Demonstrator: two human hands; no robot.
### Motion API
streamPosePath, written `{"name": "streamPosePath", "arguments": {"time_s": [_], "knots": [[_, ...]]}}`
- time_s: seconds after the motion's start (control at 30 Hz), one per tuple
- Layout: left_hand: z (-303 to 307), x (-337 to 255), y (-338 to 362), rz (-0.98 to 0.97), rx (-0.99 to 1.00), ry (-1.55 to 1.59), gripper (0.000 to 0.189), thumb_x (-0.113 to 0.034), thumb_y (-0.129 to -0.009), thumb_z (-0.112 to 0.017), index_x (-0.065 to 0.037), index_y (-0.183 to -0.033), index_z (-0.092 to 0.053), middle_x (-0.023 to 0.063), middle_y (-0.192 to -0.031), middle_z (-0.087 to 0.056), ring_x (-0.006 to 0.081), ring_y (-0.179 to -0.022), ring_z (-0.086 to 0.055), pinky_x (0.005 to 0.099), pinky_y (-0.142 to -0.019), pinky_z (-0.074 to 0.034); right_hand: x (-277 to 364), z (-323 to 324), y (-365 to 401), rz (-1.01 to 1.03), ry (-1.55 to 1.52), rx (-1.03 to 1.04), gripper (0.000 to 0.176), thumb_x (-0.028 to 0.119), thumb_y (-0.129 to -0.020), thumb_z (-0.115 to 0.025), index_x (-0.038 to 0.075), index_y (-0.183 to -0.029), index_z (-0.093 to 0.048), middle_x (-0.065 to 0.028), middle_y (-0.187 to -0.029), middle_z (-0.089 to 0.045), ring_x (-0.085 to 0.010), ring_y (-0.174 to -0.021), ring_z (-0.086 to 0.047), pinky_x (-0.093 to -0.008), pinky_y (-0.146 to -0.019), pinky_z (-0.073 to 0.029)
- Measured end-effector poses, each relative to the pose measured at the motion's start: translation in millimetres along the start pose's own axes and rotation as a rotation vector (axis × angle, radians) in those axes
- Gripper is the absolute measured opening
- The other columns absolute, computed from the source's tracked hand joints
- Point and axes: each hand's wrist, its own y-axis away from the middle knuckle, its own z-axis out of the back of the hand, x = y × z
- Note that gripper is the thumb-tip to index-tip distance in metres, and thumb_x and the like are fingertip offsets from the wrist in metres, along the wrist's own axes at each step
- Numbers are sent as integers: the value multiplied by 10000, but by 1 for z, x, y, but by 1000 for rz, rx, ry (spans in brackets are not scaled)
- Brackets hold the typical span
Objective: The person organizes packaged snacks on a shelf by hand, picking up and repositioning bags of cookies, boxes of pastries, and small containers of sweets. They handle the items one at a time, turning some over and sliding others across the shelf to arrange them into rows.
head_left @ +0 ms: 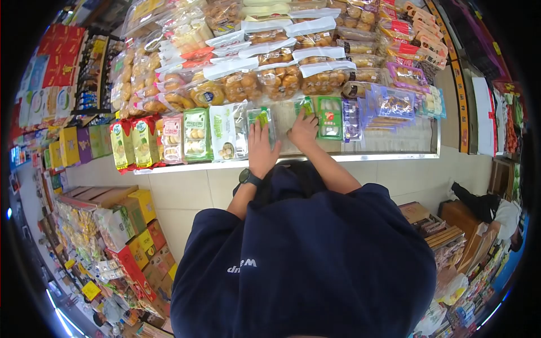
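Note:
My left hand (262, 149), with a dark watch (249, 177) on its wrist, lies with its fingers stretched out over a clear pack with a green label (265, 117). The thumb stands apart, to the right. My right hand (304, 133) rests its slightly bent fingers on another green-labelled pack (305, 106), partly hidden under them. To the right of that hand stands a green tray pack (330, 119). A white and green bag (229, 132) lies left of my left hand. Between my hands part of the bare display surface (287, 143) shows.
The display table has a metal front edge (293, 161). Behind the front row lie several bagged pastries (280, 80). Purple packs (391, 107) are stacked at the right. Cartons (147, 242) stand on the floor at lower left. Another person (506, 221) is at the far right.

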Motion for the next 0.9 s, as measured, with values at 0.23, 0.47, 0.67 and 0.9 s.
{"name": "streamPosePath", "arguments": {"time_s": [0.23,0.47,0.67,0.9], "knots": [[1,6,4,12,-10,9,708,-218,-860,-709,67,-1443,-426,334,-1571,-296,510,-1466,-256,516,-1203,-273,1,-20,1,42,160,-112,1093,323,-698,-873,68,-1565,-258,-261,-1536,-274,-462,-1343,-379,-545,-1087,-349],[8,6,7,14,-1,46,717,-203,-854,-709,83,-1438,-408,360,-1558,-282,523,-1464,-248,521,-1203,-278,-8,-9,-2,11,-109,-46,1040,256,-667,-845,30,-1530,-310,-310,-1474,-303,-540,-1296,-397,-531,-1074,-410],[19,7,2,116,-107,297,627,-209,-969,-609,89,-1469,-377,330,-1539,-364,462,-1447,-345,463,-1191,-307,-11,6,3,57,-479,-58,1090,287,-658,-862,-21,-1530,-285,-351,-1360,-398,-483,-1241,-472,-494,-1070,-432],[48,2,-11,217,-175,480,576,-231,-1005,-548,88,-1461,-398,316,-1512,-418,452,-1397,-420,440,-1172,-337,70,26,69,354,-448,-73,951,225,-716,-819,-50,-1491,-342,-379,-1343,-407,-498,-1224,-487,-494,-1055,-439]]}}
